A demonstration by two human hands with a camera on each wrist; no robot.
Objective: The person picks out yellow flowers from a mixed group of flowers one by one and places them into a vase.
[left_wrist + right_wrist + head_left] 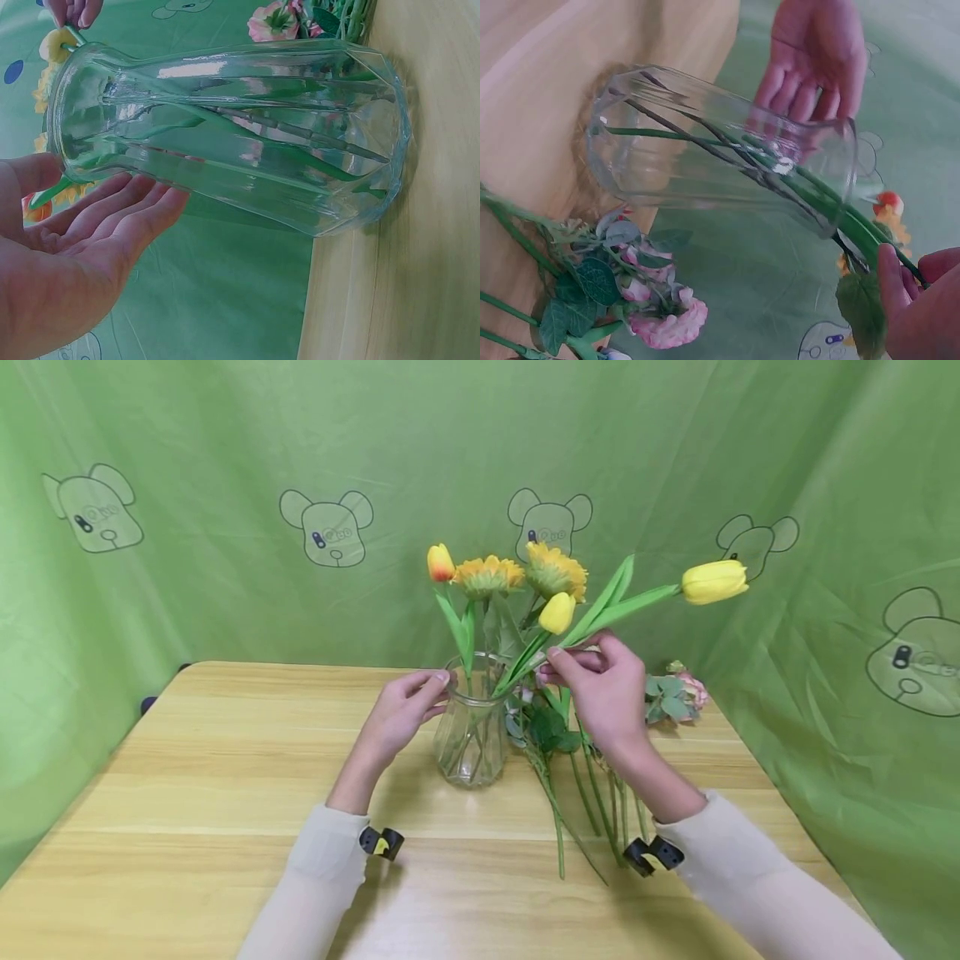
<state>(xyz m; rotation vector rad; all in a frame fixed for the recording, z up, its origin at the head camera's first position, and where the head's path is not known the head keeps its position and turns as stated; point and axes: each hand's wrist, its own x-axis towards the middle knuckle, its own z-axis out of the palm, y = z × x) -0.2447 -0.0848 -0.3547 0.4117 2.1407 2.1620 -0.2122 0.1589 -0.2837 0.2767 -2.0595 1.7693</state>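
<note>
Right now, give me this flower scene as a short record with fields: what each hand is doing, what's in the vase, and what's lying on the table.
left hand: fingers straight, resting against the neck of the glass vase
right hand: pinches the stem of the yellow tulip, which leans out to the right from the vase's mouth
in vase: orange tulip, two sunflowers, smaller yellow tulip
on table: loose green stems beside the vase, pink flowers behind the right hand
backdrop: green cloth with bear print
</note>
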